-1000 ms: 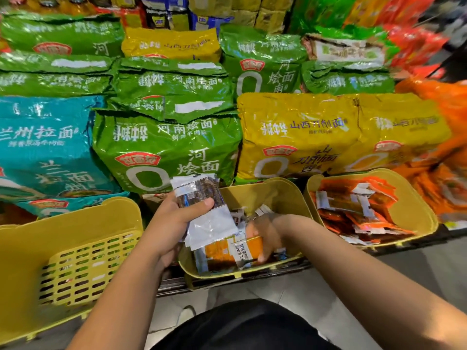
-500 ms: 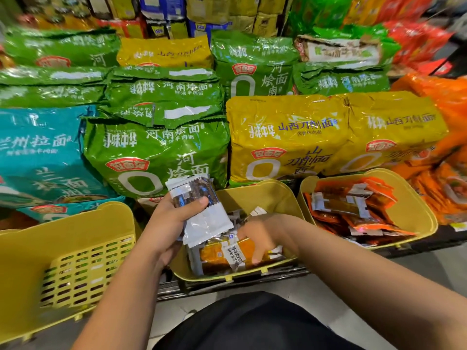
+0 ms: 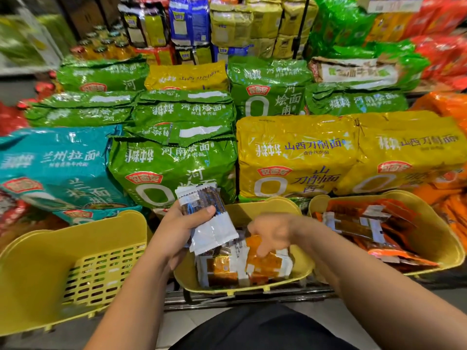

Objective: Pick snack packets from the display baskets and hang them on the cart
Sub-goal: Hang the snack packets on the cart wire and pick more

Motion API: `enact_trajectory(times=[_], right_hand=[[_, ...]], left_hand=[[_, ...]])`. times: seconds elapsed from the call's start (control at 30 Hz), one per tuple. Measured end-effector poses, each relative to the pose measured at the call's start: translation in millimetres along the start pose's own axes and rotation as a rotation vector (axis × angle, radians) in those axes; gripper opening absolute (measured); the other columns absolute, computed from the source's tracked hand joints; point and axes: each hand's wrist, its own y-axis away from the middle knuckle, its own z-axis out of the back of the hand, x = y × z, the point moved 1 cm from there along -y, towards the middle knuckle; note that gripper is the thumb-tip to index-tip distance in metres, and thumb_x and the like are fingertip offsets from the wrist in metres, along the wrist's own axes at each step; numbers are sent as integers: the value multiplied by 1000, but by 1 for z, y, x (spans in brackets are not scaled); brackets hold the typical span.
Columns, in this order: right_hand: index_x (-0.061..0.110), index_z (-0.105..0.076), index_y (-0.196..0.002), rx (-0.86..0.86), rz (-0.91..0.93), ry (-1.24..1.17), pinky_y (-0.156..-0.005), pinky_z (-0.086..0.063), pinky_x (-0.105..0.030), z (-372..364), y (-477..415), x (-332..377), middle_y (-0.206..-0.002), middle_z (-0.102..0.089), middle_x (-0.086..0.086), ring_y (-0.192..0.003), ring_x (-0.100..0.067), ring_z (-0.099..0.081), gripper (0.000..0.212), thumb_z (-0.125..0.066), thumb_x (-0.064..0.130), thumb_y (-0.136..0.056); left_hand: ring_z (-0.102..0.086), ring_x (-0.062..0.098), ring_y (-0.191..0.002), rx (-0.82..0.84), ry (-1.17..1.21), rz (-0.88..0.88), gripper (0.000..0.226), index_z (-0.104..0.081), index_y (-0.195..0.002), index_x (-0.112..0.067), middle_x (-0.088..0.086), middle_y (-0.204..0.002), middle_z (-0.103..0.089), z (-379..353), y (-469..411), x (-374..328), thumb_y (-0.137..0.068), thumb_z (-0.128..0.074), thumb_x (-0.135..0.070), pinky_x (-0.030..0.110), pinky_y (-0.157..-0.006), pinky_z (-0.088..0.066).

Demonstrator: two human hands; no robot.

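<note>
I see right hand (image 3: 271, 232) rising from middle basket (image 3: 262, 207) at 6 o'clock, pinching orange packet (image 3: 266, 262). Left hand (image 3: 180, 224), at its 9 o'clock, still grips packet stack (image 3: 202, 207) — pick nearly done.

Shop, stacked noodle multipacks (image 3: 174, 170), yellow display baskets (image 3: 252, 205)

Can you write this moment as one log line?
left hand: holds dark packets | right hand: on orange packet, grip blurred | place: middle basket
</note>
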Motion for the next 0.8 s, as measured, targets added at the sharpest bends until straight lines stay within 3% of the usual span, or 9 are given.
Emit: enact_trajectory(times=[0.13, 0.27, 0.33, 0.4, 0.5, 0.57, 0.67, 0.73, 0.8], right_hand=[[29, -58, -99, -302, 82, -528, -69, -48, -31, 7, 20, -34, -92, -65, 0, -79, -15, -61, 27, -74, 13, -84], [28, -59, -117, -342, 198, -1093, -87, -56, -32, -6, 30, -39, -109, -71, 8, -95, -9, -67, 49, -76, 3, -79], [23, -63, -113, -343, 248, -1249, -85, -55, -28, -12, 33, -32, -105, -74, 10, -97, -10, -68, 50, -74, 8, -67], [23, -67, -109, -337, 289, -1370, -83, -51, -23, -13, 39, -25, -95, -77, 13, -92, -6, -69, 43, -66, 7, -68], [26, -69, -112, -242, 287, -1576, -94, -51, -34, -14, 43, -15, -97, -77, 18, -107, -9, -65, 37, -53, 1, -90], [19, -69, -118, -71, 313, -1714, -74, -59, -32, -11, 46, 1, -103, -77, 2, -92, -16, -71, 42, -38, 1, -96], [12, -72, -102, 114, 321, -1822, -51, -56, -26, -14, 43, 29, -85, -75, -8, -61, -18, -71, 40, -32, 9, -100], [15, -75, -89, 142, 299, -1792, -53, -58, -26, -19, 42, 41, -77, -76, -3, -61, -16, -72, 41, -38, 25, -103], [17, -81, -78, 205, 316, -1712, -58, -60, -28, -25, 42, 57, -77, -77, 1, -64, -14, -73, 44, -47, 34, -101]], left_hand=[[-74, 29, -96, -67, 51, -48, 61, -62, -127, -9, 16, -114, -74, 1, 7, 2, -72, -88, -15, 38, -73, -60], [-74, 29, -92, -147, 110, -104, 68, -63, -126, -8, 17, -111, -73, -1, 29, 5, -67, -91, -28, 39, -72, -61], [-75, 27, -90, -197, 147, -128, 54, -63, -126, -8, 15, -110, -75, 0, 45, 5, -76, -77, -21, 37, -71, -62], [-75, 27, -92, -252, 148, -152, 65, -67, -123, -13, 12, -111, -75, 4, 61, 7, -65, -89, -32, 37, -73, -62], [-73, 32, -98, -345, 114, -165, 93, -67, -125, -13, 15, -116, -74, 5, 87, 14, -44, -99, -48, 43, -82, -61], [-71, 35, -101, -395, 129, -160, 96, -65, -129, -9, 19, -118, -72, 5, 102, 22, -48, -98, -47, 46, -86, -58], [-71, 37, -100, -480, 162, -150, 69, -65, -127, -6, 20, -118, -72, 6, 125, 34, -67, -88, -33, 47, -88, -57], [-72, 34, -97, -536, 158, -152, 50, -67, -124, -9, 18, -115, -73, 8, 139, 39, -76, -75, -23, 47, -85, -57], [-73, 29, -91, -583, 156, -170, 52, -66, -123, -10, 14, -109, -75, 17, 154, 45, -74, -78, -22, 41, -76, -60]])
